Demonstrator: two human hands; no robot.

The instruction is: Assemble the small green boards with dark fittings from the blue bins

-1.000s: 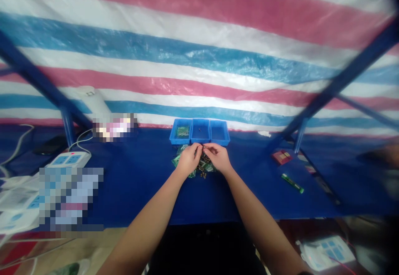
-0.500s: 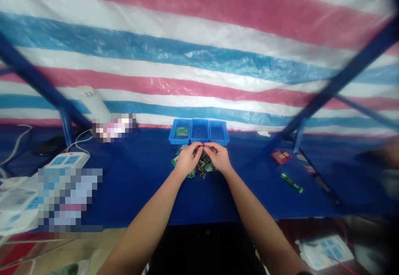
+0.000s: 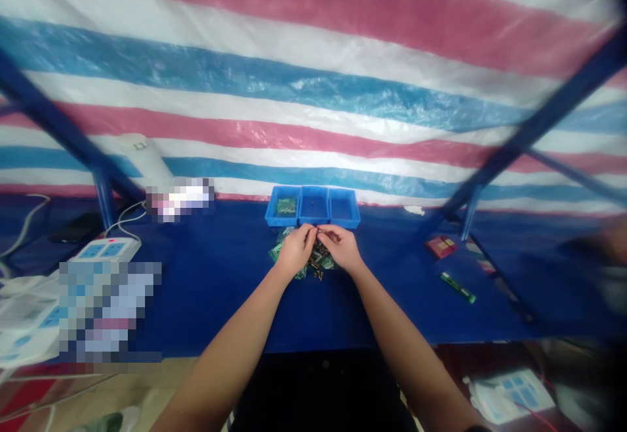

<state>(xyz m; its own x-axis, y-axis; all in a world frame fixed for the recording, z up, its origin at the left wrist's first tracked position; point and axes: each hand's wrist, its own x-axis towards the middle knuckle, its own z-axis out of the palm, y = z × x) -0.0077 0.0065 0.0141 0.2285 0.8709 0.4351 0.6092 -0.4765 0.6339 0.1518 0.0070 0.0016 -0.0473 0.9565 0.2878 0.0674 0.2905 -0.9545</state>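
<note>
My left hand point(image 3: 297, 249) and my right hand point(image 3: 339, 244) meet fingertip to fingertip over a pile of small parts. Both are closed in a pinch around a tiny dark piece, too small to name. Beneath them lies the pile of green circuit boards point(image 3: 300, 271) mixed with small brass-coloured parts point(image 3: 319, 274), partly hidden by my hands. Just beyond stand three joined blue bins. Green boards lie in the left bin point(image 3: 283, 223), one small dark piece sits in the middle bin point(image 3: 313, 190), and the right bin point(image 3: 344, 223) shows nothing inside.
On the blue table point(image 3: 220, 301), a red box point(image 3: 441, 246) and a green tube-like item point(image 3: 458, 287) lie to the right. White power strips point(image 3: 108, 249) with cables are at left. Blue frame posts point(image 3: 104, 200) rise on both sides before a striped sheet point(image 3: 313, 92).
My fingertips have shifted slightly and the right fingers have curled a little more over the tiny piece. The pile and bins look the same.
</note>
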